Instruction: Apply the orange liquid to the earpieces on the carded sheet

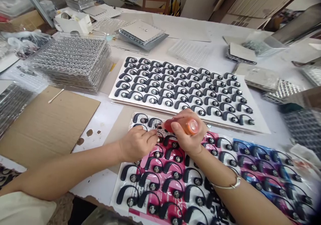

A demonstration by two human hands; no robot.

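Bottle (pixel 179 126) tip blurred; can't tell if touching any ear hooks (pixel 133 178). Right hand (pixel 192 140) hides part of bottle, left hand (pixel 139 143) covers some ear hooks. Pink sheet (pixel 163 151) runs off bottom edge; tray stack (pixel 13 101) cut by left edge. Patterned bundle (pixel 302 129) at right blurred.

- see-through red-orange plastic bottle (pixel 187 126), tipped over, round base facing the camera, narrow end close to the hooks
- bunch of curved black ear-hook pieces (pixel 176 175) with round silvery discs, lying in rows on pink-and-white printed plastic (pixel 143 162)
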